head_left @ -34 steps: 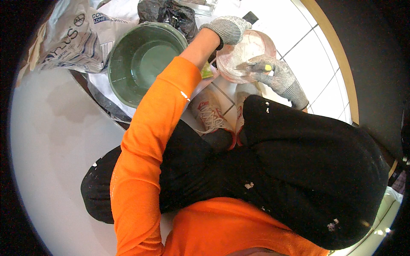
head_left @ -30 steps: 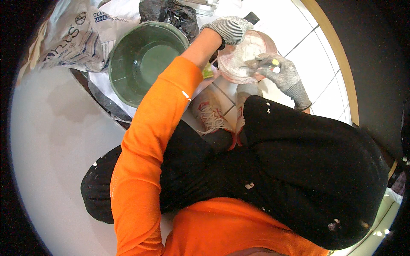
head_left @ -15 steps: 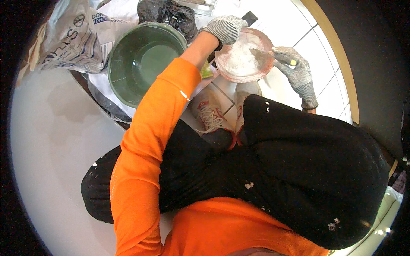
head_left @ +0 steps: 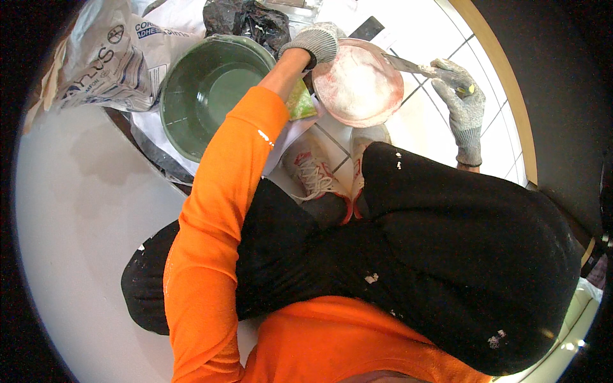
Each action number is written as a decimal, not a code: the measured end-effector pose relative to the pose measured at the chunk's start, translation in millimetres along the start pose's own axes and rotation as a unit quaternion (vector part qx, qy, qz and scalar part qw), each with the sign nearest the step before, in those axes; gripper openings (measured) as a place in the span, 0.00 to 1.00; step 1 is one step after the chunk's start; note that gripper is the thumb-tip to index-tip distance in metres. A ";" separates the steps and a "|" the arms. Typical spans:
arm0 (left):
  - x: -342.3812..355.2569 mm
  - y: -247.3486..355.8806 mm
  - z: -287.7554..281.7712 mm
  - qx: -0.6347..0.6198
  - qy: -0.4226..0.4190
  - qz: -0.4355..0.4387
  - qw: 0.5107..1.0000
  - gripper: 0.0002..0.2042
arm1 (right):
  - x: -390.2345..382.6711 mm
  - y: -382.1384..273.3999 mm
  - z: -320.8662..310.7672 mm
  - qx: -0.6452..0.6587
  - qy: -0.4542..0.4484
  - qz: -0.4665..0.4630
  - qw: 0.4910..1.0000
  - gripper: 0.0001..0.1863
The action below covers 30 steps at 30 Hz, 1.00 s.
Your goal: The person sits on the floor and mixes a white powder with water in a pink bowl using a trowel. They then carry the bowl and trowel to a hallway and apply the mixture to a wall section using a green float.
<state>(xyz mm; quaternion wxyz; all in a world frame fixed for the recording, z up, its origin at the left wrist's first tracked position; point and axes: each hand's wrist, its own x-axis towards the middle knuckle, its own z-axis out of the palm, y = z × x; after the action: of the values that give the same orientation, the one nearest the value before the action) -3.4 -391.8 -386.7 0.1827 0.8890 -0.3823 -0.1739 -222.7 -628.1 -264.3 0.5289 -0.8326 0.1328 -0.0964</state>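
Observation:
A round reddish bowl [head_left: 320,96] with white powder [head_left: 361,80] inside stands above the tiles just past my shoes. My left hand [head_left: 318,43], in a grey knitted glove, grips the bowl at its upper left rim; its fingertips are mostly hidden. To the right of the bowl, my gloved right hand [head_left: 461,89] is closed around the handle of a putty knife [head_left: 408,65]. The flat metal blade points left, its tip at the bowl's right rim. Behind my left wrist lies a yellow-green piece [head_left: 300,103], partly covered by my arm.
A large green bucket [head_left: 167,105] stands left of my forearm. Plastic sacks [head_left: 115,70] lie behind it, with a crumpled black bag [head_left: 255,25] farther back. A dark flat rectangle [head_left: 367,29] rests on the white tiles [head_left: 498,105]. My shoes [head_left: 313,172] are close below the bowl.
The putty knife has come up out of the powder and moved right with my right hand. My left hand and the bowl have shifted slightly left, uncovering more of the yellow-green piece.

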 end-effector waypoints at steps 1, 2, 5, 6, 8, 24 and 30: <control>-0.2 -0.2 -1.8 0.002 -0.009 0.003 1.000 0.14 | 0.4 -0.4 -0.7 -0.005 -0.001 -0.005 1.000 0.21; -0.2 0.0 -3.1 0.003 -0.018 0.006 1.000 0.15 | 0.6 -0.7 -1.2 -0.010 -0.002 -0.011 1.000 0.21; -0.8 0.7 -0.2 -0.046 -0.022 -0.027 0.998 0.15 | 0.6 -5.0 -3.1 0.021 0.012 0.008 1.000 0.21; -1.1 0.4 1.4 -0.059 -0.011 -0.005 0.998 0.15 | 0.2 -6.2 -4.1 0.015 0.012 0.002 1.000 0.21; -0.6 -7.5 9.8 -0.082 0.013 0.037 0.996 0.14 | 0.4 -10.7 -4.3 0.004 0.010 -0.012 1.000 0.21; -2.4 14.1 -5.4 -0.053 0.081 0.105 0.990 0.19 | -3.5 -28.2 4.8 -0.125 -0.015 -0.016 0.992 0.21; -3.3 12.1 -0.8 -0.036 0.092 0.048 0.994 0.17 | -5.3 -23.7 12.3 -0.114 -0.041 -0.017 0.993 0.20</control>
<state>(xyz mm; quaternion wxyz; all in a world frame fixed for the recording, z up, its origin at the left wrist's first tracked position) -12.6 -396.9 -380.0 0.2569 0.8749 -0.3992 -0.0961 -221.2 -606.2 -248.1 0.4338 -0.8929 0.1069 -0.0559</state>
